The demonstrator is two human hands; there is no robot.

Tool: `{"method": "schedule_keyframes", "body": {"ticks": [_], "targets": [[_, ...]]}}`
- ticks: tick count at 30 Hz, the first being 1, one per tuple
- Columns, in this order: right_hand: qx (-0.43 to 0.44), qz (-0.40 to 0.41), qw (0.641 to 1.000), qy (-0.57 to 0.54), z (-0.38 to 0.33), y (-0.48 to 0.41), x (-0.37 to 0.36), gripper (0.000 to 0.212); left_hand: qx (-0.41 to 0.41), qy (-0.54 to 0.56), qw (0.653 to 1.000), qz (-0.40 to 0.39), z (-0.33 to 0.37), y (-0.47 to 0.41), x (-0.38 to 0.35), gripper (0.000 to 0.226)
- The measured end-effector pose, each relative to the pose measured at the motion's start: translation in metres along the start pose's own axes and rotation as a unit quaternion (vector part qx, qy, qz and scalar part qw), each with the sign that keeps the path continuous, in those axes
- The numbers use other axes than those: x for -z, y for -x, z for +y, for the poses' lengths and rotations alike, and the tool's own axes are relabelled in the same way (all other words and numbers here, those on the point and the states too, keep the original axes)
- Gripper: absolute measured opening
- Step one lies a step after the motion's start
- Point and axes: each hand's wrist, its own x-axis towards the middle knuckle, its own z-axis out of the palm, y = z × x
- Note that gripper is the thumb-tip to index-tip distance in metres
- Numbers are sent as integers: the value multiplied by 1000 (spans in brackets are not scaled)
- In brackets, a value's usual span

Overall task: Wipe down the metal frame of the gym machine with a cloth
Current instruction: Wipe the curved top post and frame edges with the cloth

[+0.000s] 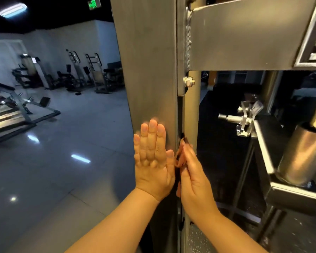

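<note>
The left hand (153, 161) lies flat, fingers straight and together, on the upright of the metal frame (150, 70), while just beside it the right hand (193, 179) pinches a tan cloth (179, 158) against the upright's inner edge, with other machines (77, 73) far behind.

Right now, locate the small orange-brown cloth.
Head view, lower centre: the right hand holds the orange-brown cloth against the right edge of the grey metal upright, beside the left hand.

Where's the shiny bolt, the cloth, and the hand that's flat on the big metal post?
bolt (189, 82), head view, on its silver nut.
cloth (179, 158), head view, on the orange fold that shows.
left hand (153, 167), head view, on the back of the hand below the knuckles.
</note>
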Motion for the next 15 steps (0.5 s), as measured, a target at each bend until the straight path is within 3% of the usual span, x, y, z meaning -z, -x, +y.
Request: {"method": "schedule_keyframes", "body": {"ticks": [2,9,15], "targets": [[-13,1,1000,7,-11,-10,5,58,3,3,1000,-15,1,5,4,60],[69,9,998,-10,-48,-50,11,56,4,11,1000,-12,3,-23,13,60],[3,10,1000,20,-17,-19,4,56,22,-6,999,43,7,-56,22,47]]}}
